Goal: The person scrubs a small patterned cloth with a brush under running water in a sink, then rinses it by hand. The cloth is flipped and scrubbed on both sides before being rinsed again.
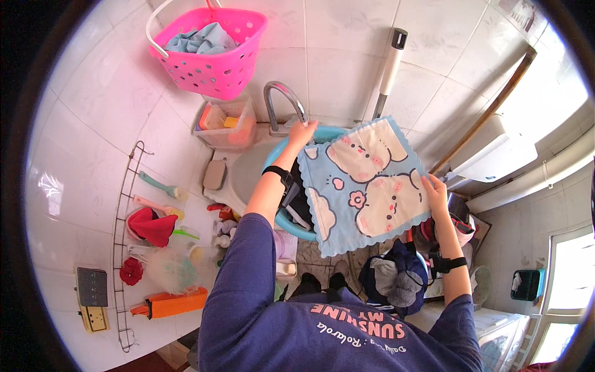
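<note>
A light blue, scalloped-edged cloth with cartoon animals, possibly a cushion cover, is spread out in the air. My right hand pinches its right edge between thumb and fingers. Close to its upper left corner, my left hand is at the outlet of the chrome tap. Whether those fingers grip the cloth or the tap cannot be told. Below is a blue plastic basin, partly covered by the cloth and my left forearm. Dark fabric shows inside it.
A pink basket holding blue-grey cloth hangs upper left, above a clear plastic box. Soap lies on the white sink's left rim. Brushes hang from a wire rack. Dark clothes are heaped lower right; a wooden pole leans behind.
</note>
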`<state>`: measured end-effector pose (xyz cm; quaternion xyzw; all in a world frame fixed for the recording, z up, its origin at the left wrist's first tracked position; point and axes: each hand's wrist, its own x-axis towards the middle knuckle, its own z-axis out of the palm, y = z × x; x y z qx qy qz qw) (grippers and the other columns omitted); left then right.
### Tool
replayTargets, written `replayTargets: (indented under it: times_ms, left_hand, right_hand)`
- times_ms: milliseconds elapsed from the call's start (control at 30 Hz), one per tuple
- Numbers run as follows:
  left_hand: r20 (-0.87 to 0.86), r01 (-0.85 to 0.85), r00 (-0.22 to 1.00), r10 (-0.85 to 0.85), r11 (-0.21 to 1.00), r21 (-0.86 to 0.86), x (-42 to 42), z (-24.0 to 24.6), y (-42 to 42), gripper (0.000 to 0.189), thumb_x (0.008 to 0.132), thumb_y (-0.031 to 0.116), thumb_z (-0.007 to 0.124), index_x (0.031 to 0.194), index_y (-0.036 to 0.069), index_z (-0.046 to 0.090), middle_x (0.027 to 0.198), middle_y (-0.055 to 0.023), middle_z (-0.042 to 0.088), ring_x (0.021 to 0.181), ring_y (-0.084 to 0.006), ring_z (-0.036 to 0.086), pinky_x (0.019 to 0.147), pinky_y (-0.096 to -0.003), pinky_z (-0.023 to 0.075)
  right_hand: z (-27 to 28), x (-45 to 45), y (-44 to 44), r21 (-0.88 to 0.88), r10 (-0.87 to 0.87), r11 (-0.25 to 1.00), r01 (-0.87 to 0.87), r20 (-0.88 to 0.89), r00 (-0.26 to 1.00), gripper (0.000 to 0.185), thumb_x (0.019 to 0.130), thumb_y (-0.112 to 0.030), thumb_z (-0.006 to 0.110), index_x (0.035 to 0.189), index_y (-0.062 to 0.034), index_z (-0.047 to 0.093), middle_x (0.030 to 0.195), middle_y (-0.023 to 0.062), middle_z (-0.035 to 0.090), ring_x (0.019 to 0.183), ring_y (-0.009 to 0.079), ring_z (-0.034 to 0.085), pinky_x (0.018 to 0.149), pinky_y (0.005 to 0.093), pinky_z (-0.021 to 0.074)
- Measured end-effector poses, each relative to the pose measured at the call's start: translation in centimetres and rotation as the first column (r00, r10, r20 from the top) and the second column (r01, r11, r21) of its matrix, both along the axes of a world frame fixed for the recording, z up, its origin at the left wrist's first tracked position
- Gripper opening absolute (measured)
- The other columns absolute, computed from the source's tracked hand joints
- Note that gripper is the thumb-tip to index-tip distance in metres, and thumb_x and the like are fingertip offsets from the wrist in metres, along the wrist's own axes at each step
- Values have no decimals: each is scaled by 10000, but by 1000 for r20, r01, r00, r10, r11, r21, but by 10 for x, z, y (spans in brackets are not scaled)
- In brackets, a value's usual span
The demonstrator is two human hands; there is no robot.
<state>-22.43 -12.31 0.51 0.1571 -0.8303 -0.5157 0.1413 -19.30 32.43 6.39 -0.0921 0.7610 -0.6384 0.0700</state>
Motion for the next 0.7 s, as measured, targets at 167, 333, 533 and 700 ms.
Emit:
replayTargets:
  times_ms: [167,333,533,700]
  left_hand:
    - [236,272,960,-150,686,-674,43,-31,2,423,848,419,575,1009,28,585,917,-198,627,892,-371,596,727,-429,495]
    - [269,309,949,-165,665,-680,83,-40,15,788,866,584,484,1378,3,335,1290,-219,431,1208,-392,399,990,-499,318]
    - [281,324,945,-165,565,-758,80,-3,19,841,741,687,569,1184,-27,530,1106,-189,538,1056,-331,491,902,-436,377]
    - [121,241,968,-220,674,-698,63,12,8,441,700,389,739,944,32,655,942,-158,597,952,-336,568,794,-420,455]
  right_hand:
    - [-10,1,0,-103,-4,995,3,-5,1000,250,909,-186,605,1007,41,641,857,1,658,741,45,555,643,206,447]
    - [-10,-4,2,200,-85,974,103,-96,992,384,879,-239,631,1015,117,586,877,73,654,840,101,550,758,265,452]
    - [8,-2,7,302,124,945,-122,15,992,291,878,-208,623,984,63,638,783,35,658,680,100,587,646,270,485]
    - [20,3,1,226,101,968,-104,29,995,240,882,-176,607,972,42,654,748,29,648,658,85,576,619,258,478]
